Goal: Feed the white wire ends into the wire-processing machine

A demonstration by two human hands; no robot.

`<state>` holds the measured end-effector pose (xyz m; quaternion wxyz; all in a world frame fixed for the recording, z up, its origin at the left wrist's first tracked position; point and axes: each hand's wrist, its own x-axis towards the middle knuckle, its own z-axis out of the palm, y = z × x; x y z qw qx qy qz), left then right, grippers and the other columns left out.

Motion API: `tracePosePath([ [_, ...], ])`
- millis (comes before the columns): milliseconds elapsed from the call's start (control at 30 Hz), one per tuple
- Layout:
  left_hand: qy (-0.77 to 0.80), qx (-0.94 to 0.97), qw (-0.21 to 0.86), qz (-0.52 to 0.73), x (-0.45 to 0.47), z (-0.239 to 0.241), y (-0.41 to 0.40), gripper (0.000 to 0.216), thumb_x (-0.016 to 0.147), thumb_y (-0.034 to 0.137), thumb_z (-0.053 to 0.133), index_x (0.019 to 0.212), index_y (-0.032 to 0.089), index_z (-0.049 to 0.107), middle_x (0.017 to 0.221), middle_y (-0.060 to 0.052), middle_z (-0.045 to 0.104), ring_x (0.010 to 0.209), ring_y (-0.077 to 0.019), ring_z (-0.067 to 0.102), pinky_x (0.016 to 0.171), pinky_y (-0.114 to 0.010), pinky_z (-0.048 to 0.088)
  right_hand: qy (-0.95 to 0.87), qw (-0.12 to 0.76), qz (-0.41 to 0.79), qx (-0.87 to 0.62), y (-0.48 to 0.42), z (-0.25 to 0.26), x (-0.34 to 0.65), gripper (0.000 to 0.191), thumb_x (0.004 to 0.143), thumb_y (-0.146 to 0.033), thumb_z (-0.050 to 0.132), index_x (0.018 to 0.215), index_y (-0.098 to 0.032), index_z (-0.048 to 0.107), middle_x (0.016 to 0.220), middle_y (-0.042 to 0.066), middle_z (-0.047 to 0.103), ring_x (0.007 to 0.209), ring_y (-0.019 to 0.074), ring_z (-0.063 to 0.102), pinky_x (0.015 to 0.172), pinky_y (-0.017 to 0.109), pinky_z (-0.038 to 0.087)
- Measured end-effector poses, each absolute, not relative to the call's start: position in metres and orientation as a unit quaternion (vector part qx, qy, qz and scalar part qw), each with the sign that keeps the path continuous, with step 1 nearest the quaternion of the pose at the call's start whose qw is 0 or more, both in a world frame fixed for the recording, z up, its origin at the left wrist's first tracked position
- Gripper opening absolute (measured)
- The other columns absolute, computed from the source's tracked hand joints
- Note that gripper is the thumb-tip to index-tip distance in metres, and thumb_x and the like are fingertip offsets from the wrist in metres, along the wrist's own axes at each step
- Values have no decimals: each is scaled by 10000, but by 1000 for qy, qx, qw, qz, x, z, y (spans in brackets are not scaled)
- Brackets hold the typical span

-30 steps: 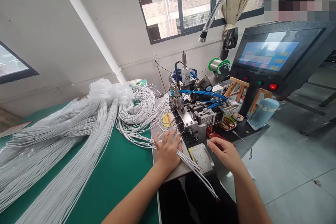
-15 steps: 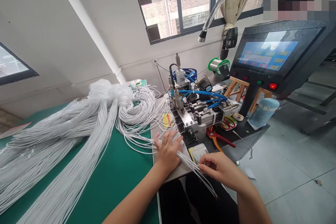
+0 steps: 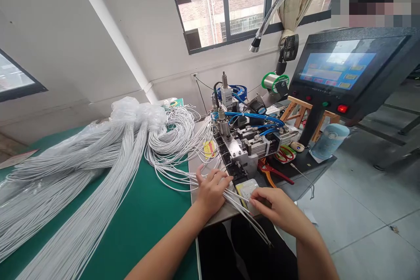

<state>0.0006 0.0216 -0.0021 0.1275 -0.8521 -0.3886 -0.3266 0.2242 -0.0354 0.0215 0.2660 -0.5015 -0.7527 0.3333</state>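
Several thin white cables (image 3: 243, 211) run under my left hand (image 3: 212, 192), which is closed over them at the front edge of the table. Their loose ends stick out past the edge and hang above my lap. My right hand (image 3: 277, 208) pinches a white cable by its end, just right of the bundle. Behind my right fingertips lies a small clear pack with a yellow part (image 3: 248, 190). A metal machine with blue air hoses (image 3: 241, 144) stands right beyond my left hand. The cables trail back to a coiled heap of white cables (image 3: 175, 133).
Long bundles of white cable (image 3: 95, 201), partly in clear plastic, cover the green table (image 3: 131, 236). Red-handled cutters (image 3: 275, 173) lie by the machine. At the right stand a screen panel (image 3: 337, 70) and a blue cup (image 3: 330, 141). A solder wire spool (image 3: 274, 82) sits behind.
My left hand has slid slightly right and down along the cables, its fingers drawn closer together. A cable end now shows near my right fingertips, apart from the bundle. The view has shifted slightly.
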Motion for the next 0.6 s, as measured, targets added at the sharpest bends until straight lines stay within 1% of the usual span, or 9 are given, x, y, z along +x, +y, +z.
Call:
tracePosePath([
  [133, -345, -877, 116, -313, -2, 0, 22, 316, 843, 96, 500, 1052, 270, 661, 897, 18, 712, 847, -152, 626, 1122, -495, 90, -740, 316, 322, -500, -27, 21, 228, 235, 927, -314, 477, 773, -194, 608, 720, -5, 613, 664, 150, 534, 603, 241, 379],
  [267, -313, -894, 124, -295, -3, -2, 23, 352, 869, 113, 492, 1164, 255, 619, 900, 24, 703, 783, -112, 631, 1085, -409, 205, -707, 366, 332, -507, -17, 16, 228, 245, 921, -345, 492, 782, -189, 619, 721, -1, 620, 662, 155, 538, 602, 246, 395],
  [333, -306, -896, 135, -290, -3, -3, 23, 337, 888, 138, 503, 1187, 252, 607, 896, 29, 698, 763, -98, 633, 1060, -380, 238, -694, 381, 336, -510, -12, 11, 229, 259, 921, -365, 496, 790, -184, 628, 714, -1, 616, 652, 155, 537, 597, 249, 398],
  [500, -330, -882, 141, -305, -1, -1, 23, 238, 932, 249, 524, 1146, 250, 627, 866, 26, 695, 760, -108, 632, 1020, -377, 270, -681, 389, 338, -520, -5, 6, 230, 305, 925, -426, 494, 791, -181, 617, 687, -8, 587, 636, 154, 524, 570, 244, 392],
  [600, -341, -871, 131, -327, 1, 0, 23, 193, 937, 234, 512, 1074, 248, 647, 845, 26, 693, 747, -113, 620, 982, -377, 292, -684, 390, 310, -533, -5, 8, 230, 320, 940, -438, 472, 793, -185, 603, 689, -6, 576, 637, 155, 519, 571, 244, 387],
])
